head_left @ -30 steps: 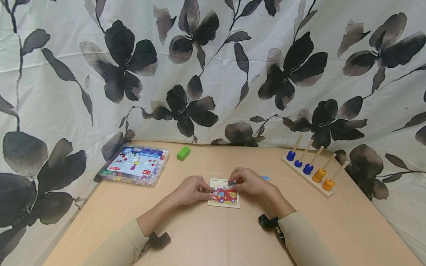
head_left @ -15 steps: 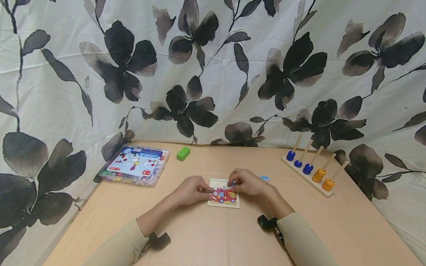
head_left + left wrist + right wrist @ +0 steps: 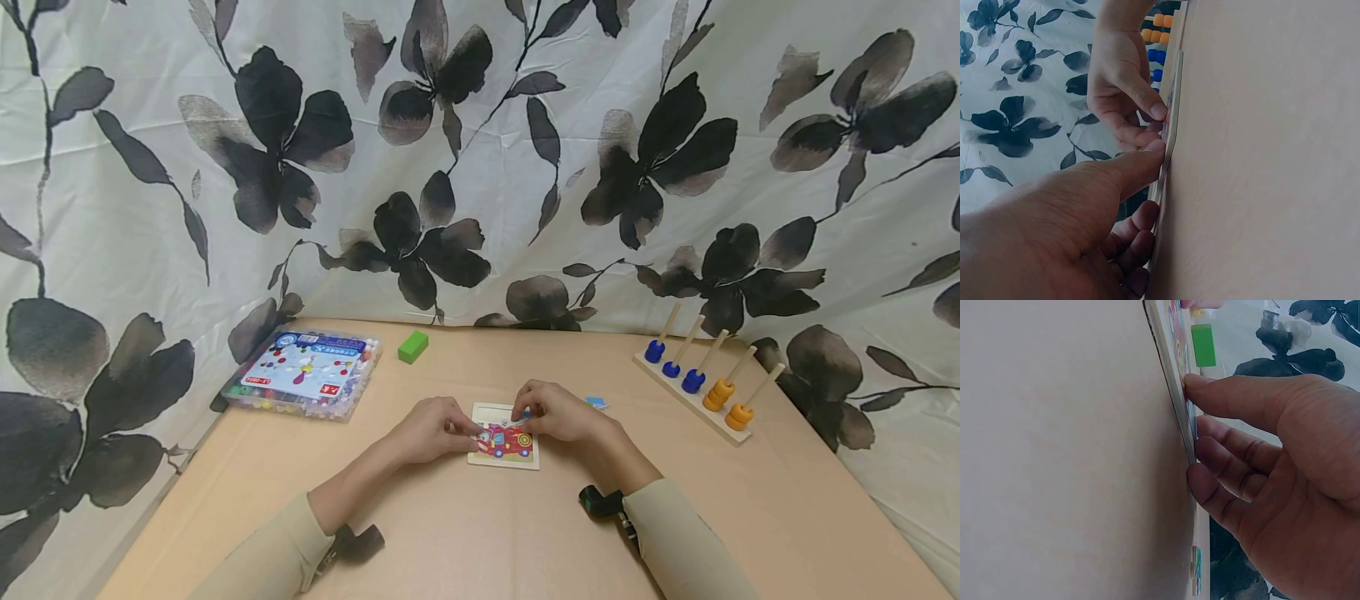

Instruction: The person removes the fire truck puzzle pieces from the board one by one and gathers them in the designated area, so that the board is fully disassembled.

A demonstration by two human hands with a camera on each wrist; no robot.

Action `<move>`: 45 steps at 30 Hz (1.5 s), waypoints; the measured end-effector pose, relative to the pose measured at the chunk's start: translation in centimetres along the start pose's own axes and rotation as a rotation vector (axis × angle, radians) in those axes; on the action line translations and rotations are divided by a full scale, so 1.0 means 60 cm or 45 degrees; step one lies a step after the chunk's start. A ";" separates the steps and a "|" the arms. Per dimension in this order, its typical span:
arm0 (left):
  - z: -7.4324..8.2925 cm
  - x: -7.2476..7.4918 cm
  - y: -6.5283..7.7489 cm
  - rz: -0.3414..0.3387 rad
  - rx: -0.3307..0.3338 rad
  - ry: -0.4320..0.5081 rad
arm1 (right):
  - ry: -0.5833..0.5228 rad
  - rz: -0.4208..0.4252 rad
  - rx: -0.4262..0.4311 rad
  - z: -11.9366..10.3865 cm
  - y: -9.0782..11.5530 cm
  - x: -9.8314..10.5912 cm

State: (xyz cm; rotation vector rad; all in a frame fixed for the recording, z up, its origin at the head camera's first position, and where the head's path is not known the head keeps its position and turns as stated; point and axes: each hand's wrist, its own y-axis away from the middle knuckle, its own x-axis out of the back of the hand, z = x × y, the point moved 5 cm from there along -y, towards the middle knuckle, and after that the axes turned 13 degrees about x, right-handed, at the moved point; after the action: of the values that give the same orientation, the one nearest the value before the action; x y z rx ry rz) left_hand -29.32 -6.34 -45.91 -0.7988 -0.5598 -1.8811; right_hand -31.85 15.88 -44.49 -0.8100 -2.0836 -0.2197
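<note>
Pale wood borders the small rectangular picture puzzle board (image 3: 504,463) in the head view; it lies on the light-brown tabletop (image 3: 480,533), between the two hands, and bears a red vehicle picture (image 3: 508,441). The left hand (image 3: 431,429) grips the board's left side. The right hand (image 3: 558,411) is at its far right corner, thumb and fingers bent in a pinch; whether a separate piece sits between them cannot be determined. Both arms wear beige sleeves (image 3: 262,550), each with a black wrist device (image 3: 600,502). Just beyond the right hand lies a small flat blue piece (image 3: 597,402). Far left: a clear plastic box (image 3: 303,371) with a blue-and-white label, filled with coloured contents. Beside it, apart: a green rectangular block (image 3: 413,347). Far right: a wooden stand (image 3: 681,392) with five pegs, three carrying blue beads (image 3: 694,382) and two carrying orange beads (image 3: 720,395). A white cloth with dark floral print (image 3: 525,258) hangs behind.

Left wrist view: board seen edge-on. The left thumb presses its face; the other fingers are curled against its edge. The right hand meets the board farther along, orange and blue beads behind it.

Right wrist view: the right thumb rests on the picture face, the remaining fingers bent, tips at the edge. The green block shows beyond; the blue piece appears edge-on, apart from the fingers.
</note>
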 end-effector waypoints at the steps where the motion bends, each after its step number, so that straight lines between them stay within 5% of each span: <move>1: 0.000 0.000 0.000 0.001 0.000 -0.001 | 0.000 0.000 -0.003 0.000 0.000 0.000; 30: -0.001 -0.001 -0.001 0.003 0.011 -0.004 | 0.028 0.025 0.011 0.000 -0.003 -0.001; 45: -0.001 -0.001 -0.002 0.006 -0.014 -0.006 | -0.059 0.123 0.014 0.001 0.003 0.014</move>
State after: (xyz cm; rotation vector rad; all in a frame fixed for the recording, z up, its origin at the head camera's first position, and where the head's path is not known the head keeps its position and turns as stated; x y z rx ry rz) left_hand -29.40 -6.31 -45.99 -0.8112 -0.5505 -1.8800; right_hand -32.10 16.45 -43.87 -0.9146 -2.0808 -0.1376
